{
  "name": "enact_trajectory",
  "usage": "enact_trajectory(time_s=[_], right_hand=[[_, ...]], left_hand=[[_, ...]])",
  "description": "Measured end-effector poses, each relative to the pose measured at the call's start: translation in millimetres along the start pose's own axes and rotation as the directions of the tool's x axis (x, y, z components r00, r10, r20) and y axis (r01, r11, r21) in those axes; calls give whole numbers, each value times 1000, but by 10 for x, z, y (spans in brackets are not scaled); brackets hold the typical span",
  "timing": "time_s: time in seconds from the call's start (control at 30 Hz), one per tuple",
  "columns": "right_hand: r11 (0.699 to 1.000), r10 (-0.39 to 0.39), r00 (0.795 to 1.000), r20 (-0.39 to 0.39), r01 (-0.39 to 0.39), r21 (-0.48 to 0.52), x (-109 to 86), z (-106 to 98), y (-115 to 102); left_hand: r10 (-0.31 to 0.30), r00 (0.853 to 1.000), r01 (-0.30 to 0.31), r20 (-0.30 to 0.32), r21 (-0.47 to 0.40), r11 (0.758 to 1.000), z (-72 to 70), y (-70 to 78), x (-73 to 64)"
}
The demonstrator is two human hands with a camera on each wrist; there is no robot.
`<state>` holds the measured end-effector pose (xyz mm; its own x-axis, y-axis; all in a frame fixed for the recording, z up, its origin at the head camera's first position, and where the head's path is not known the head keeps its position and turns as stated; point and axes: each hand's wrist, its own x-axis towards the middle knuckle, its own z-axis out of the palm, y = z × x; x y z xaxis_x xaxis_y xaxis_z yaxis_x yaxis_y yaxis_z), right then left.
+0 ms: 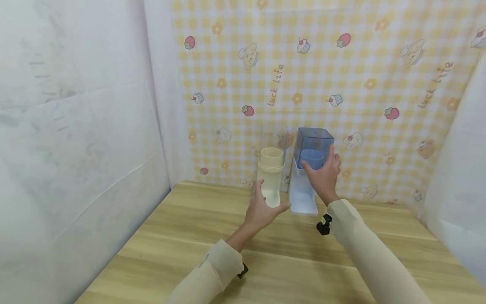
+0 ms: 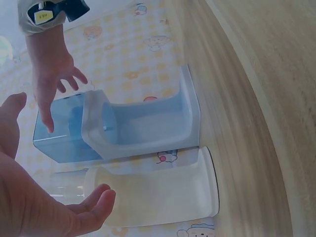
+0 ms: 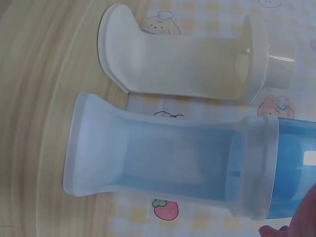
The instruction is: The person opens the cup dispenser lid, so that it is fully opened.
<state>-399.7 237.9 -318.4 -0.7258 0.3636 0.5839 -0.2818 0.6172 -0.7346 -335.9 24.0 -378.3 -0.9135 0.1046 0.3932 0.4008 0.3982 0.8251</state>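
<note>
Two upright dispenser-like holders stand side by side at the back of the table. The cream one (image 1: 270,181) has a clear cylindrical top (image 1: 274,139). To its right is a white one (image 1: 303,196) with a translucent blue square cover (image 1: 315,141). My left hand (image 1: 262,211) is in front of the cream holder, thumb and fingers spread, gripping nothing. At the blue cover, my right hand (image 1: 323,175) has its thumb across the front and its other fingers extended along the right side. Whether it touches the cover is hard to tell.
A wooden table (image 1: 265,261) lies under the holders. Close behind them hangs a yellow checked cloth (image 1: 228,97) with printed cartoons. White cloth (image 1: 83,126) borders the left side, and more hangs at the right. Both wrists carry small black devices (image 1: 324,224).
</note>
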Motion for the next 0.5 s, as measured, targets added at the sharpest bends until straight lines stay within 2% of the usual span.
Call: enact_trajectory(time_s=[0.3, 0.5], right_hand=[[999, 46, 999, -20, -47, -8, 87, 138, -35], [993, 116, 993, -39, -116, -4, 147, 191, -25]], left_hand=[[-2, 1000, 2, 17, -7, 1000, -91, -47, 29], [-5, 1000, 5, 9, -24, 1000, -154, -68, 41]])
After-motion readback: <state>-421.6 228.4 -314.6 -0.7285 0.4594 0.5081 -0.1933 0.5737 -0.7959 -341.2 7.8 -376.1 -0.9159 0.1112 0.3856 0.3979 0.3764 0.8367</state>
